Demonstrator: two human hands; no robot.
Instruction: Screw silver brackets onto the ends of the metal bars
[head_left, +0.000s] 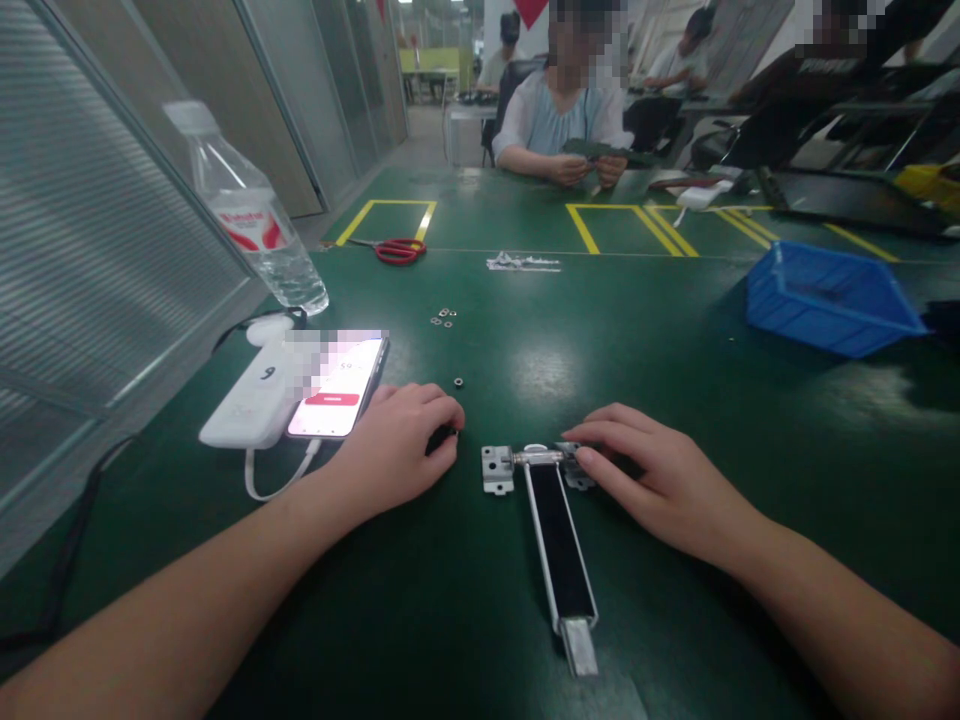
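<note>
On the table in front of me lies a long black-and-silver metal bar with a hinge [537, 457] across its far end; a flat metal tongue sticks out at its near end. The hinge's left bracket plate [497, 470] has several holes. My right hand [649, 475] has its thumb and fingertips on the right bracket plate [579, 472], partly covering it. Just left of the hinge, my left hand [409, 440] is closed in a pinch; a tiny thing between its fingertips is too small to name. A small nut [458, 382] rests beyond that hand.
Several small rings [443, 318] lie farther up. To the left are a phone [341, 385], a white power bank [251, 400] with cable, and a water bottle [255, 220]. Red scissors [400, 251] lie beyond, a blue bin [832, 300] at right. A person [562, 130] sits opposite.
</note>
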